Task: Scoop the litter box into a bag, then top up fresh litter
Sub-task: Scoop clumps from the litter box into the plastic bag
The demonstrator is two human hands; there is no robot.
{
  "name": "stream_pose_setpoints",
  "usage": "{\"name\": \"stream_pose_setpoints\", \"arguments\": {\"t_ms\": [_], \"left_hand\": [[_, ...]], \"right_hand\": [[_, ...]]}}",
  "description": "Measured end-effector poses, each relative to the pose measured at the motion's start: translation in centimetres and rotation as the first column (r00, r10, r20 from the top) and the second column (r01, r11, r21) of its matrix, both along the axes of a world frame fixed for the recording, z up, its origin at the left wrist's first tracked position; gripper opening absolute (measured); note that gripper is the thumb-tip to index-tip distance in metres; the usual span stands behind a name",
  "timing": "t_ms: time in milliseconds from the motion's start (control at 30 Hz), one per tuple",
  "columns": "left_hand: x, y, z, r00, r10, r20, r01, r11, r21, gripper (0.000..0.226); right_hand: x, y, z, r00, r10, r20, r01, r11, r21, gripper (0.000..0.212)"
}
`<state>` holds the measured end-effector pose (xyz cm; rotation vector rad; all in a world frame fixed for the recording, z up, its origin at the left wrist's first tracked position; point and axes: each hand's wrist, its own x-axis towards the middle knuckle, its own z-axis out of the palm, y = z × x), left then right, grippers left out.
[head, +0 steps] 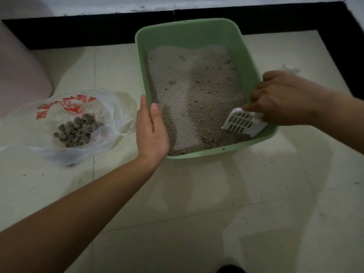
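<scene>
A green litter box [189,30] stands on the tiled floor, filled with pale grey litter [193,91]. My left hand [152,129] grips the box's near-left rim, thumb inside the wall and fingers outside. My right hand [283,99] holds a white slotted scoop [243,121] at the box's near-right corner, its blade down on the litter. Left of the box lies an open clear plastic bag [65,123] with red print, holding a heap of dark clumps [78,129].
A pinkish rounded object [21,71] fills the far left. A black skirting band [88,30] runs under the white wall behind the box. A bit of crumpled white plastic [290,68] shows behind my right hand. Scattered grains dot the floor tiles [197,203].
</scene>
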<state>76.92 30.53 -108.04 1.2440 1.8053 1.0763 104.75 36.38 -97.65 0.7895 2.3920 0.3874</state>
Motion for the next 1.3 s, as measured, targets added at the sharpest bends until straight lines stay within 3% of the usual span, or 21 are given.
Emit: {"name": "stream_pose_setpoints", "arguments": {"t_ms": [200, 300, 400, 500, 567, 833, 900, 1000, 1300], "left_hand": [[0.1, -0.2, 0.2, 0.994, 0.032, 0.103, -0.032, 0.999, -0.001, 0.054], [0.1, -0.3, 0.3, 0.986, 0.048, 0.162, -0.049, 0.999, 0.000, 0.052], [0.2, -0.3, 0.4, 0.976, 0.067, 0.209, -0.067, 0.998, -0.006, 0.049], [0.2, -0.3, 0.3, 0.968, 0.090, 0.234, -0.089, 0.996, -0.014, 0.048], [0.2, -0.3, 0.3, 0.965, 0.126, 0.232, -0.120, 0.992, -0.041, 0.049], [0.2, 0.0, -0.1, 0.940, 0.184, 0.288, -0.167, 0.982, -0.085, 0.048], [0.3, -0.1, 0.0, 0.923, 0.195, 0.333, -0.169, 0.980, -0.105, 0.048], [0.3, -0.2, 0.0, 0.907, 0.199, 0.371, -0.169, 0.979, -0.113, 0.048], [0.3, -0.1, 0.1, 0.896, 0.208, 0.391, -0.183, 0.978, -0.100, 0.050]], "right_hand": [[0.8, 1.1, -1.9, 0.972, -0.094, -0.214, 0.083, 0.995, -0.062, 0.046], [-0.5, 0.9, -3.7, 0.887, -0.249, -0.389, 0.197, 0.966, -0.169, 0.047], [-2.6, 0.0, -6.0, 0.757, -0.465, -0.459, 0.327, 0.878, -0.349, 0.043], [-3.7, -1.7, -8.5, 0.554, -0.670, -0.494, 0.375, 0.731, -0.570, 0.036], [-3.9, -2.0, -9.3, 0.455, -0.725, -0.517, 0.383, 0.683, -0.621, 0.035], [-4.9, -1.4, -10.3, 0.277, -0.875, -0.397, 0.240, 0.463, -0.853, 0.034], [-4.8, -1.4, -9.9, 0.250, -0.896, -0.368, 0.219, 0.422, -0.880, 0.025], [-4.3, -1.4, -9.6, 0.201, -0.900, -0.386, 0.190, 0.422, -0.886, 0.022], [-4.3, -1.0, -7.2, -0.092, -0.867, -0.489, 0.149, 0.474, -0.868, 0.025]]}}
